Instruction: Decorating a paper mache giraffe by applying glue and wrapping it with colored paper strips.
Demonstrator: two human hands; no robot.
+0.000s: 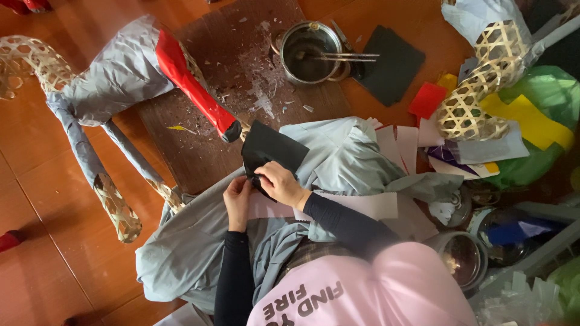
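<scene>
A black sheet of paper (272, 151) lies over grey fabric (338, 160) in my lap. My right hand (279, 183) pinches its lower edge from the right. My left hand (238, 201) grips the same edge from the left, fingers curled. A strip of pale pink paper (362, 205) lies under my right forearm. Just beyond the black sheet ends the red, black-tipped leg (193, 84) of a bamboo-framed animal figure (115, 78) covered in grey paper.
A metal pot (307, 51) with sticks across its rim stands on a dark wooden board (199, 145). A black sheet (389, 63), red paper (426, 99) and a woven bamboo frame (477, 90) lie at the right. Bowls (462, 256) sit at the lower right.
</scene>
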